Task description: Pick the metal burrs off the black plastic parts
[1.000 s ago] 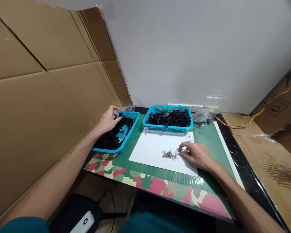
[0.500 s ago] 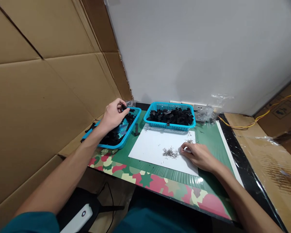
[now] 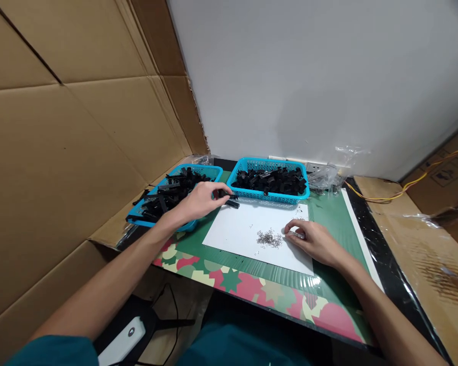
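My left hand (image 3: 202, 199) is closed on a short black plastic piece (image 3: 232, 204), its fingertips just off the near left corner of the back basket. How many pieces it pinches is hard to tell. On a white sheet (image 3: 232, 231) lies a loose pile of tiny bent wire pieces (image 3: 269, 239), possibly small springs. Right of that pile, my right hand (image 3: 315, 243) rests with thumb and forefinger curled together around something small and pale that I cannot make out. The left blue basket (image 3: 143, 221), full of long black plastic pieces (image 3: 171, 190), is partly behind my left forearm.
Another blue basket (image 3: 267, 197), heaped with short black parts (image 3: 278, 180), stands at the back against the wall. Clear plastic bags (image 3: 324, 180) lie right of it by a socket strip. Cardboard (image 3: 99, 142) walls the left side; a yellow cable (image 3: 389, 200) runs at right.
My left hand has moved right and nearer, from above the left basket to beside the white sheet, carrying black plastic. My right hand has stayed nearly still.
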Demonstrator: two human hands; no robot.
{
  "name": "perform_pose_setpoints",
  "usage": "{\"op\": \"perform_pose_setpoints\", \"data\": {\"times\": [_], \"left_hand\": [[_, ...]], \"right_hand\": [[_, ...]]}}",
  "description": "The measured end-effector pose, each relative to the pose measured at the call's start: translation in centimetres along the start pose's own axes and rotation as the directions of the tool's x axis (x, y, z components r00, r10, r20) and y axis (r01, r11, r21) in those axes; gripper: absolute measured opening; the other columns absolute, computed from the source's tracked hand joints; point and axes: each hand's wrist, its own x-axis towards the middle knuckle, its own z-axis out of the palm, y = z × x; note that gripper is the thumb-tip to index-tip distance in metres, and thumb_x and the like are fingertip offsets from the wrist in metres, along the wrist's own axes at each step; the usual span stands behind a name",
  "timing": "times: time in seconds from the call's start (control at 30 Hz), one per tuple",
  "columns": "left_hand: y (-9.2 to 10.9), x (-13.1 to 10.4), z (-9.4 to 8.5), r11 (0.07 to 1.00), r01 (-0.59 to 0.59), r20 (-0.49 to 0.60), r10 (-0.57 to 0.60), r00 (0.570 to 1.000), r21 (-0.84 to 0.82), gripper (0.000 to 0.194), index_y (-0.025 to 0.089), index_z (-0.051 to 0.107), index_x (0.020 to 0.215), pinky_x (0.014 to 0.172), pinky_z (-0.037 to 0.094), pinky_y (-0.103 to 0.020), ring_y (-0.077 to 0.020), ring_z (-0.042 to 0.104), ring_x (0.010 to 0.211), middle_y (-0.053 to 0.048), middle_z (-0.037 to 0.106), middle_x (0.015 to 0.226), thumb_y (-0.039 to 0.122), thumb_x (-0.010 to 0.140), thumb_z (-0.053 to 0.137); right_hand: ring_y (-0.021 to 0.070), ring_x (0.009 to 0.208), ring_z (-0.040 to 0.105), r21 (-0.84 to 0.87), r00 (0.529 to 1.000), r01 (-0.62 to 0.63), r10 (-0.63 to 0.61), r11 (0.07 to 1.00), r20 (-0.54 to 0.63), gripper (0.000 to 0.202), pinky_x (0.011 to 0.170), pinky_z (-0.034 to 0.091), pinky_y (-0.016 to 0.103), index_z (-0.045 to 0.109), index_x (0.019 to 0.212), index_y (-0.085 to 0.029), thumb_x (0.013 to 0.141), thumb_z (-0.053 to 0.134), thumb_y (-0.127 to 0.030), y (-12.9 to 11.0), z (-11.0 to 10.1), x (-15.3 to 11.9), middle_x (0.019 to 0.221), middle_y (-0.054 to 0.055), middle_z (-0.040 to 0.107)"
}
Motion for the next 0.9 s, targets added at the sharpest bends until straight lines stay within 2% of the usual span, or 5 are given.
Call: {"op": "perform_pose_setpoints", "data": {"times": [0.13,0.37,0.6,0.77,0.9], "left_hand": [[0.8,-0.3,1.6,0.999,0.008,0.125,-0.002,0.992,-0.043,0.031,0.018,0.079,0.110,0.062,0.041,-0.027,-0.0172,0.061,0.069,-0.005,0.073,0.082,0.041,0.096,0.063],[4.5,0.3,5.2,0.943,-0.069,0.068,0.096,0.993,-0.324,0.027,0.018,0.079,0.105,0.061,0.039,-0.025,-0.0139,0.057,0.067,-0.004,0.074,0.086,0.040,0.098,0.064],[6.9,3.0,11.1,0.713,-0.063,-0.020,0.069,0.997,-0.699,0.029,0.016,0.082,0.104,0.068,0.050,-0.028,-0.0182,0.068,0.077,-0.007,0.078,0.087,0.041,0.091,0.075],[6.8,3.6,12.8,0.751,-0.092,-0.101,0.033,0.994,-0.654,0.026,0.016,0.081,0.101,0.070,0.052,-0.030,-0.0178,0.066,0.080,-0.007,0.079,0.096,0.039,0.095,0.070],[6.6,2.6,12.8,0.802,-0.116,-0.190,0.003,0.982,-0.586,0.024,0.017,0.081,0.104,0.064,0.047,-0.030,-0.0151,0.059,0.073,-0.005,0.078,0.093,0.035,0.098,0.066]], "right_hand": [[0.0212,0.075,0.064,0.016,1.000,-0.003,0.003,1.000,-0.006,0.019,0.069,0.036,0.029,0.075,0.103,-0.026,0.097,0.061,-0.036,0.2,0.1,0.0,0.085,0.003,0.075],[0.0225,0.082,0.067,0.011,0.999,-0.029,0.030,1.000,-0.032,0.020,0.071,0.037,0.030,0.075,0.106,-0.027,0.098,0.061,-0.037,-0.1,0.1,0.1,0.092,0.004,0.077],[0.0217,0.082,0.070,-0.124,1.000,-0.026,0.026,0.992,0.001,0.020,0.066,0.032,0.028,0.076,0.101,-0.027,0.102,0.057,-0.034,-0.5,0.1,0.3,0.092,0.003,0.079],[0.0211,0.068,0.066,-0.315,0.997,-0.023,0.045,0.949,0.064,0.018,0.060,0.025,0.028,0.070,0.111,-0.025,0.103,0.055,-0.031,-0.3,0.4,0.4,0.078,0.004,0.076],[0.0190,0.063,0.060,-0.213,0.999,0.011,0.001,0.977,0.053,0.017,0.060,0.027,0.028,0.067,0.108,-0.024,0.103,0.052,-0.029,0.2,0.1,0.0,0.074,0.003,0.071]]}}
